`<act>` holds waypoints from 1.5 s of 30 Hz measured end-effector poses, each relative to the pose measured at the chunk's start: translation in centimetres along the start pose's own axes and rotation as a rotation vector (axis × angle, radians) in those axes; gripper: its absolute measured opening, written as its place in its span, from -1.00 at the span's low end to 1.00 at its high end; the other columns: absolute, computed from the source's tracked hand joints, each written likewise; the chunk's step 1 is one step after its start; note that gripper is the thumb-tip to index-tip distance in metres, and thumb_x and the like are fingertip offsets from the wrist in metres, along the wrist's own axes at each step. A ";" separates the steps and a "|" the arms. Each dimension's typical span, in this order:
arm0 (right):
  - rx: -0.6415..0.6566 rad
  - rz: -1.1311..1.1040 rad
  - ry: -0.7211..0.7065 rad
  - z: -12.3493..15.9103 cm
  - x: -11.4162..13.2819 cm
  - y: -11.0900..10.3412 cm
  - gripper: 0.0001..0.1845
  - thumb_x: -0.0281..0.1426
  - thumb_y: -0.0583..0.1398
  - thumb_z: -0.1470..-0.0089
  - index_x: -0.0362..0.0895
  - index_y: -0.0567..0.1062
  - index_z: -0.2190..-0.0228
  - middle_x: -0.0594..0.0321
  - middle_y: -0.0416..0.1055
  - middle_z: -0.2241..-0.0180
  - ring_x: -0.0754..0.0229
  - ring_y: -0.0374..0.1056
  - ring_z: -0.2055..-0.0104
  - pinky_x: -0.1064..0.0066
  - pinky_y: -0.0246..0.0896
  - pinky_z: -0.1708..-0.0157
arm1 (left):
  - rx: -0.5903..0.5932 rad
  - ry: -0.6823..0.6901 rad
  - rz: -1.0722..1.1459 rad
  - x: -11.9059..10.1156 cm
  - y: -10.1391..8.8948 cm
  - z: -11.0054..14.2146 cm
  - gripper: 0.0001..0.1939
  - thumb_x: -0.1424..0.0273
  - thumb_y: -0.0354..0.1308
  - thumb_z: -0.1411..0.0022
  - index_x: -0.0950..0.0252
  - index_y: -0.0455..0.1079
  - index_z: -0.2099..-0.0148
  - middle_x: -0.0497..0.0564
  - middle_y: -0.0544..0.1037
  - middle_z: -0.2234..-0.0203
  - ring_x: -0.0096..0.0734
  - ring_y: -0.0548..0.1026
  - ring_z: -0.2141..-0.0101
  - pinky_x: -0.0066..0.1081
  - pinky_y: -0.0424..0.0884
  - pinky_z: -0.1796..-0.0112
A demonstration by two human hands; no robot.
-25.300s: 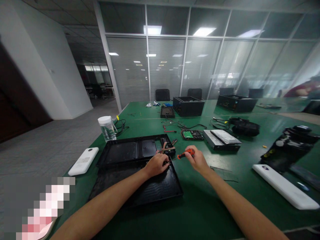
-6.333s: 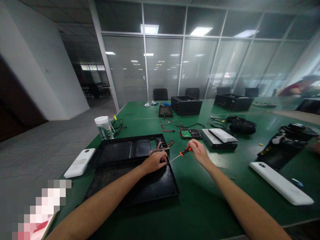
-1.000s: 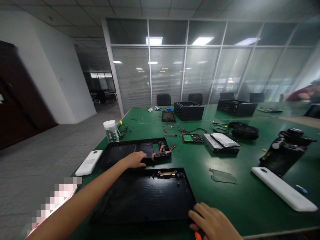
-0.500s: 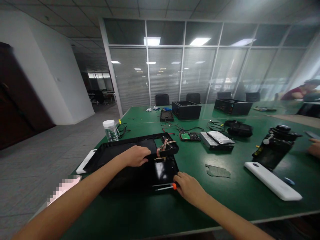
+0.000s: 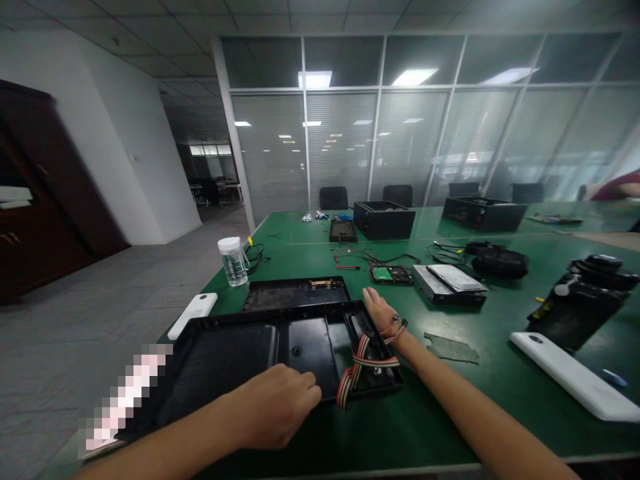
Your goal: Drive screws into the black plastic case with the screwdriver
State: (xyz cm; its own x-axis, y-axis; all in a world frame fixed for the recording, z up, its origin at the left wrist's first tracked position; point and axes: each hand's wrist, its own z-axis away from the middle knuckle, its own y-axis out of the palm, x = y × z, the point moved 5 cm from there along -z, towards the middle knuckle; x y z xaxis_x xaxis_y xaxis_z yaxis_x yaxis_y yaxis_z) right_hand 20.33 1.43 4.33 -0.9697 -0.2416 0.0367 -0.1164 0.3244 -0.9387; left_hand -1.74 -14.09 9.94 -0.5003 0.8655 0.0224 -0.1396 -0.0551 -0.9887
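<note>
My left hand (image 5: 283,403) is closed on the near edge of a shallow black casing panel (image 5: 225,353), which lies tilted in front of me. A striped ribbon cable (image 5: 357,373) loops over that panel's right end. Behind it lies a second black casing panel (image 5: 295,297), partly covered, with a brass-coloured part at its far edge. My right hand (image 5: 381,315) is just past the near panel's far right corner, close to the second panel's right end. Its fingers are bent and partly hidden, and what they hold does not show. No screwdriver is visible now.
On the green table (image 5: 450,407) are a clear bottle (image 5: 233,263), a white power bank (image 5: 575,380), a black bottle (image 5: 575,300), a circuit board (image 5: 390,274), a drive (image 5: 450,287) and a thin dark plate (image 5: 451,348). Black cases (image 5: 384,220) stand behind.
The panel with the ribbon cable has come nearer, in my left hand. The other panel has gone from the front to behind it. My right hand moved forward; its screwdriver has left view.
</note>
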 end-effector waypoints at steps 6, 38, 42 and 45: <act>0.027 0.040 0.261 0.1 -7.7 1.6 -0.74 -0.44 -0.03 -0.15 -0.24 0.39 0.20 -0.04 0.32 0.08 0.11 0.30 0.11 0.40 0.15 0.20 | 0.044 -0.018 0.041 1.0 3.2 -0.6 -0.87 0.46 0.04 -0.13 0.26 0.27 0.22 0.06 0.45 0.30 -0.26 0.46 0.35 -0.35 0.38 0.37; -0.046 -0.331 -0.028 0.3 -0.4 2.5 -0.58 -0.18 -0.05 -0.16 -0.10 0.41 0.57 0.22 0.36 0.55 0.21 0.23 0.45 0.44 0.02 0.42 | -0.332 -0.005 -0.254 14.2 3.5 -11.3 -0.88 0.42 -0.13 -0.26 0.33 0.21 0.24 -0.01 0.41 0.53 -0.40 0.39 0.50 -0.47 0.27 0.45; 0.019 -0.365 -0.126 0.4 0.7 2.6 -0.65 -0.26 -0.03 -0.16 -0.09 0.48 0.46 0.20 0.43 0.46 0.18 0.27 0.32 0.42 0.08 0.30 | -0.316 0.033 -0.172 12.8 3.4 -14.6 -0.88 0.41 -0.14 -0.29 0.32 0.18 0.22 0.01 0.44 0.51 -0.35 0.43 0.47 -0.47 0.29 0.45; -0.033 -0.424 -0.058 0.0 -0.4 2.4 -0.67 -0.25 -0.03 -0.15 -0.09 0.49 0.38 0.19 0.45 0.41 0.17 0.30 0.31 0.42 0.09 0.28 | -0.316 0.029 -0.098 12.9 4.3 -15.8 -0.89 0.45 -0.17 -0.31 0.30 0.17 0.21 0.03 0.45 0.44 -0.34 0.44 0.40 -0.46 0.30 0.39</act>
State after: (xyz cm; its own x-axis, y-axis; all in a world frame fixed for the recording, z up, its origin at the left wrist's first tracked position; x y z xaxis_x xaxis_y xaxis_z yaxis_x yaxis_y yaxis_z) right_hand 20.42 2.29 2.06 -0.8208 -0.4107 0.3971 -0.5101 0.2139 -0.8331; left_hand 4.68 4.74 3.66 -0.4726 0.8731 0.1199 0.0884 0.1823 -0.9793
